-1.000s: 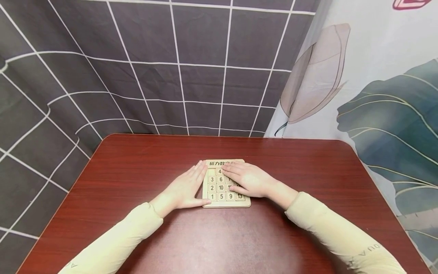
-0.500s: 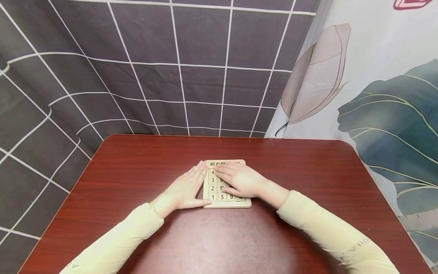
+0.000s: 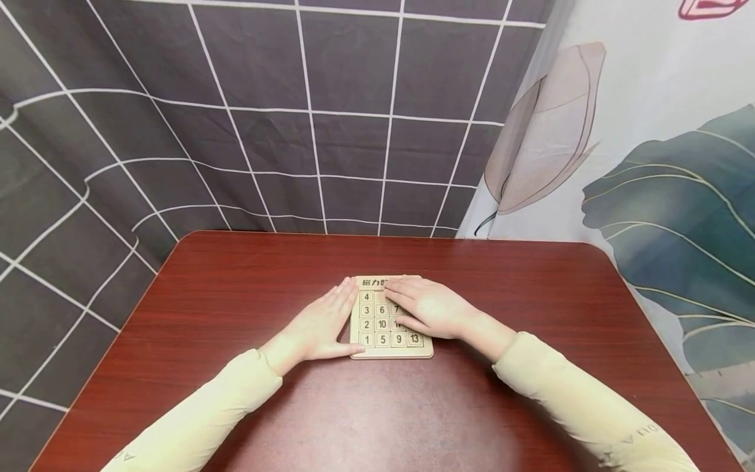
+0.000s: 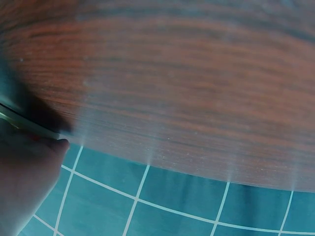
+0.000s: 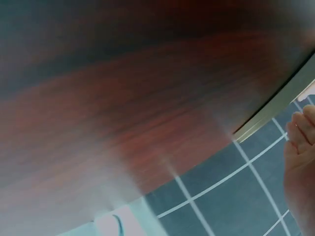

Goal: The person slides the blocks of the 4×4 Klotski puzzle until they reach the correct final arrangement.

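A pale wooden number slide puzzle [image 3: 392, 353] lies flat on the table, with Chinese lettering along its top. My left hand [image 3: 321, 326] rests against its left side, fingers straight along the upper edge and thumb on the lower left corner. My right hand [image 3: 435, 309] lies over the puzzle's upper right, its extended fingertips on the top row, hiding several tiles. The 4 tile [image 3: 366, 297] sits in the top left corner, with a bare slot [image 3: 379, 296] to its right. In the right wrist view, the puzzle's edge [image 5: 275, 103] shows beside my right hand [image 5: 301, 167].
The red-brown wooden table [image 3: 265, 262] extends around the puzzle on all sides. Behind it hangs a dark grey curtain [image 3: 348, 144] with a white grid. A pale curtain [image 3: 660, 85] with leaf prints hangs at the right.
The 4 tile has slid left into the top left corner, leaving a bare slot in the second column. My right hand moved left, then back right. My left hand stays put.
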Demonstrator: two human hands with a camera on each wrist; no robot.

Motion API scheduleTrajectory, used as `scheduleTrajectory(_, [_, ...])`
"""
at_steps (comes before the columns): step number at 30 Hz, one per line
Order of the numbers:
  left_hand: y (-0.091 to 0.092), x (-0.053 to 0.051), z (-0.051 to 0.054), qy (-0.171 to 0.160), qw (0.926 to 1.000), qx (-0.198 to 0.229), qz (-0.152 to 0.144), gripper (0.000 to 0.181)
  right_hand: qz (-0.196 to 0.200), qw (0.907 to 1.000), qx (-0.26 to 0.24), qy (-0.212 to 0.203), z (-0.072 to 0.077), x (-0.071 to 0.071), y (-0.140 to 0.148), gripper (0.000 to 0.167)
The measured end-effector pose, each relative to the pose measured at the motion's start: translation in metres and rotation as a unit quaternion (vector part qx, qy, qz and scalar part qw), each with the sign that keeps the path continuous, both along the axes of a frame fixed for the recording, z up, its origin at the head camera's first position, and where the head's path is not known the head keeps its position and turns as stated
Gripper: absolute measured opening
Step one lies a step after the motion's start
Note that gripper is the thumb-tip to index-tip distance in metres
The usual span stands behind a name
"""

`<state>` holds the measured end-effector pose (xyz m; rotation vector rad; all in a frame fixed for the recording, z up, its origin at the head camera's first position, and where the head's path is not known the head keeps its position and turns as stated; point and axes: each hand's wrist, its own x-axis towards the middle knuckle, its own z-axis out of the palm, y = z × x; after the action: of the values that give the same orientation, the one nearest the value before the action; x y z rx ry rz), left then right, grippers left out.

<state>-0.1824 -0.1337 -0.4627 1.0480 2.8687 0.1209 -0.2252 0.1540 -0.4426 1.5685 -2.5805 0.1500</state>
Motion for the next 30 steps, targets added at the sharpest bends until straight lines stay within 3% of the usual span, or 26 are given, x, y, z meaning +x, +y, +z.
scheduleTrajectory(6, [0.0, 0.001, 0.004, -0.008, 1.0, -0.004, 0.003, 0.114, -0.026, 0.9996, 0.006, -0.01, -0.003, 0.0, 0.017, 0.057])
scheduleTrajectory(13, [0.001, 0.001, 0.002, -0.009, 0.9999, 0.001, 0.004, 0.114, -0.018, 0.9998, 0.006, 0.005, -0.008, 0.003, 0.025, 0.055])
scheduleTrajectory(20, [0.0, 0.001, 0.002, -0.007, 1.0, 0.004, 0.003, 0.114, -0.004, 0.9997, 0.004, 0.025, -0.012, 0.002, 0.019, 0.055])
scheduleTrajectory(30, [0.001, 0.001, 0.002, -0.009, 1.0, 0.002, 0.003, 0.114, -0.008, 0.9992, 0.038, 0.007, -0.013, 0.001, 0.001, 0.056])
